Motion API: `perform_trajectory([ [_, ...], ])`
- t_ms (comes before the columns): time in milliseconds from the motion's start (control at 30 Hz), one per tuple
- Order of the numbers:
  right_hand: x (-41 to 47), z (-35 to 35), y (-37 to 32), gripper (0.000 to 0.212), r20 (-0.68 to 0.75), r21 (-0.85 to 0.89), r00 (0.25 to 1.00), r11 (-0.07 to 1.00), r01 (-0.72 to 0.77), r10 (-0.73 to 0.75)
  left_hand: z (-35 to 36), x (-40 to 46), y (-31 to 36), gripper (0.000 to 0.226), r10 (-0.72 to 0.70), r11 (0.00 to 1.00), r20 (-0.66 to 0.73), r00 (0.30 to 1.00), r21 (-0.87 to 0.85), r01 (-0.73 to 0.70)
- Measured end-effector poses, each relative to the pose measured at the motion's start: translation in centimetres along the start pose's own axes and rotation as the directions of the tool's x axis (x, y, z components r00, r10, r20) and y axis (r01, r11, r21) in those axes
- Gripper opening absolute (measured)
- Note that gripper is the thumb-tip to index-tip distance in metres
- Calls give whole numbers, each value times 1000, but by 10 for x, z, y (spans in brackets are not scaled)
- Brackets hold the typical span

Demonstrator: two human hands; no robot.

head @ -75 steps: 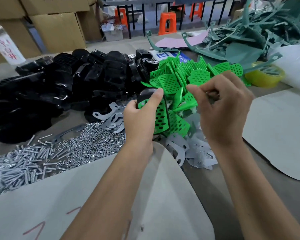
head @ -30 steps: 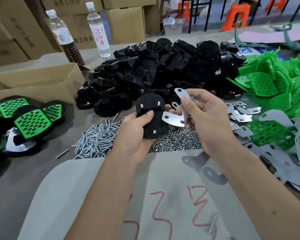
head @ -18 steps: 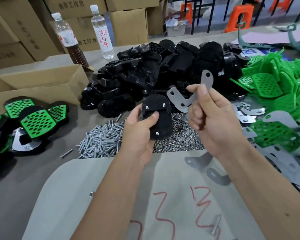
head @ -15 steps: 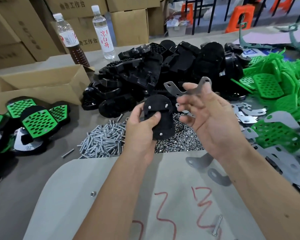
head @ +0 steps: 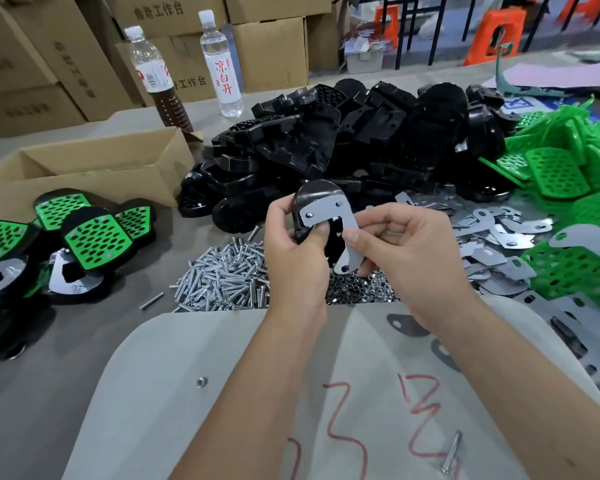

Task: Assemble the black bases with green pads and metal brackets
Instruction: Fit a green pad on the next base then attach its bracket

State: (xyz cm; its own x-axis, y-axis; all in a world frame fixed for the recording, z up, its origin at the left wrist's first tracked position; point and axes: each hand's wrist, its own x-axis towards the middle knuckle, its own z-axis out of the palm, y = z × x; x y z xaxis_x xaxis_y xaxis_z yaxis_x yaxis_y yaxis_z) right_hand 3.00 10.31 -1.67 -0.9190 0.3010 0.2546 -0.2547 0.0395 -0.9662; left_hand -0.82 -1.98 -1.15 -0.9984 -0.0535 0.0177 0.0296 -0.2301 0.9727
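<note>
- Black base (head: 314,197) sits upright in my left hand (head: 297,251), above the near middle of the bench (head: 49,375), with my left thumb curled across its face and my other fingers wrapped behind it
- Metal bracket (head: 329,216) lies flat against the base's face, two screw tips showing through the holes of its upper arm
- My right hand (head: 409,258) pinches the bracket's lower leg between thumb and forefinger, the remaining fingers curled loosely under
- Just below my hands lie a heap of silver screws (head: 226,282) and a smaller heap of nuts (head: 357,289)
- Behind them is a big pile of loose black bases (head: 361,133); to the right are scattered brackets (head: 499,237) and green pads (head: 561,174)
- On the left are finished bases with green pads fitted (head: 97,240), next to an open cardboard box (head: 94,168)
- Two bottles (head: 219,64) stand at the far edge, and a pale sheet marked in red (head: 257,393) lies under my forearms
</note>
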Motion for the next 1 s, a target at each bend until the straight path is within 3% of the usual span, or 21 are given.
perform_trajectory([
  [233, -4, 5, 2, 12, -113, -109, 989, 989, -103, 90, 1, -2, -2, 36, 10, 1000, -32, 999, -17, -11],
  [400, -2, 5, -3, 14, -93, -132, 985, 979, -155, 144, 0, -3, -1, 37, -14, 999, -24, 1000, -49, 13],
  [633, 1, -2, 0, 18, -98, -82, 968, 968, -237, 229, -4, -2, 6, 35, -151, 980, 145, 978, -105, 167],
  [800, 3, -6, 0, 17, -110, 13, 955, 961, -275, 275, -12, 2, 14, 67, -192, 973, 382, 904, -48, 227],
  [1000, 4, -7, -1, 19, -101, 39, 951, 956, -291, 294, -20, 4, 19, 71, -250, 968, 407, 879, 106, 226],
])
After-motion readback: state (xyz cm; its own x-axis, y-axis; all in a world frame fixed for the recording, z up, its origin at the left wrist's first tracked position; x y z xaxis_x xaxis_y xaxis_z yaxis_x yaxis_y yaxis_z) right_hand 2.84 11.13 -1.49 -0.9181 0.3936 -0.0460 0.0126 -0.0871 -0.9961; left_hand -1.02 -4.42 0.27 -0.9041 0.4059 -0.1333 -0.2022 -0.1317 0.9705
